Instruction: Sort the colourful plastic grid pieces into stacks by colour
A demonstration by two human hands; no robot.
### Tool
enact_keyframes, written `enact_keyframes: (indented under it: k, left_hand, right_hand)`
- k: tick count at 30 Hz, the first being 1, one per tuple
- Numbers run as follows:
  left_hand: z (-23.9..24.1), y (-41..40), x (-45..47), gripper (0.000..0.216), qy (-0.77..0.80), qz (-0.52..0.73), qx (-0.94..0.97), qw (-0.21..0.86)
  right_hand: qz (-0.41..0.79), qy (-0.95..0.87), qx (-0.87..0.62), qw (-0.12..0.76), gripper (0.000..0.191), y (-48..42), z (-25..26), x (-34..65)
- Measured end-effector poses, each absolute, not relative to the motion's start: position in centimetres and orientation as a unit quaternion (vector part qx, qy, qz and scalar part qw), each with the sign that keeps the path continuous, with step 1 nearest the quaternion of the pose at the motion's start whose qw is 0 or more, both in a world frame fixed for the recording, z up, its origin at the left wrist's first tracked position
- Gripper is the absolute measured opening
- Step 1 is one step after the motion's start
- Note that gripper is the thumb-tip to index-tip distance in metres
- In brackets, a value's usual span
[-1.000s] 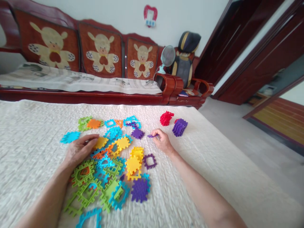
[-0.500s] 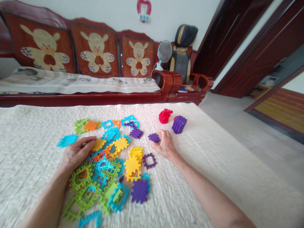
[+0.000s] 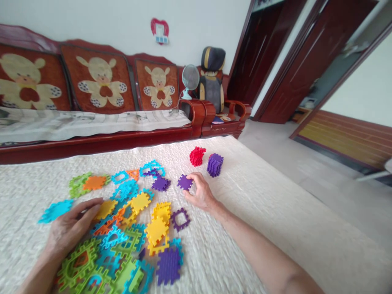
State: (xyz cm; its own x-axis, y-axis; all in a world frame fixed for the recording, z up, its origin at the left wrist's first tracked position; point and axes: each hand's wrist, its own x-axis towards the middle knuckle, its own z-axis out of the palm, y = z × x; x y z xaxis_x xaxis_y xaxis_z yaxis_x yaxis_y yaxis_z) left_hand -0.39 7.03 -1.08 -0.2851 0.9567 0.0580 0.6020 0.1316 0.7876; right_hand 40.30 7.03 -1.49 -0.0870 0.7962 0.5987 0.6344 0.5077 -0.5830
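Note:
My right hand (image 3: 199, 192) pinches a small purple toothed tile (image 3: 184, 182) just above the white quilted cloth (image 3: 275, 212). Beyond it stand a red tile stack (image 3: 197, 156) and a purple tile stack (image 3: 214, 164). My left hand (image 3: 71, 226) rests with fingers spread over a heap of several flat interlocking tiles (image 3: 128, 228) in green, blue, yellow, orange and purple. Another solid purple tile (image 3: 161, 183) and a purple frame tile (image 3: 180, 219) lie between the hands.
A dark red wooden bench (image 3: 122, 139) with bear-pattern cushions runs along the far edge of the cloth. A small fan (image 3: 190, 79) and a massage seat pad (image 3: 210, 79) stand at its right end. Wooden doors (image 3: 294, 61) and bare floor lie to the right.
The camera view has swung right and down. My right hand has set the purple tile flat near the cloth and still pinches it. My left hand stays on the heap.

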Motion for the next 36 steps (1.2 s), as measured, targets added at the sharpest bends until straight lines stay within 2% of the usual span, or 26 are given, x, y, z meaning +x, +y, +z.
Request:
enact_keyframes:
  k: [7, 20, 28, 36]
  left_hand:
    - [0.9, 6.6, 0.9, 0.04, 0.722, 0.371, 0.542, 0.218]
    - [2.1, 6.4, 1.5, 0.042, 0.749, 0.337, 0.523, 0.228]
    - [2.3, 6.2, 1.8, 0.043, 0.751, 0.341, 0.52, 0.222]
    - [2.3, 6.4, 1.7, 0.044, 0.754, 0.336, 0.516, 0.227]
  right_hand:
    - [0.099, -0.717, -0.48, 0.496, 0.045, 7.1, -1.0, 40.6]
    - [0.021, -0.66, -0.49, 0.57, 0.036, 8.7, 1.9, 43.6]
    - [0.018, -0.723, -0.505, 0.471, 0.027, 8.2, -1.7, 42.7]
    - [0.007, -0.723, -0.517, 0.458, 0.026, 8.3, -2.3, 43.3]
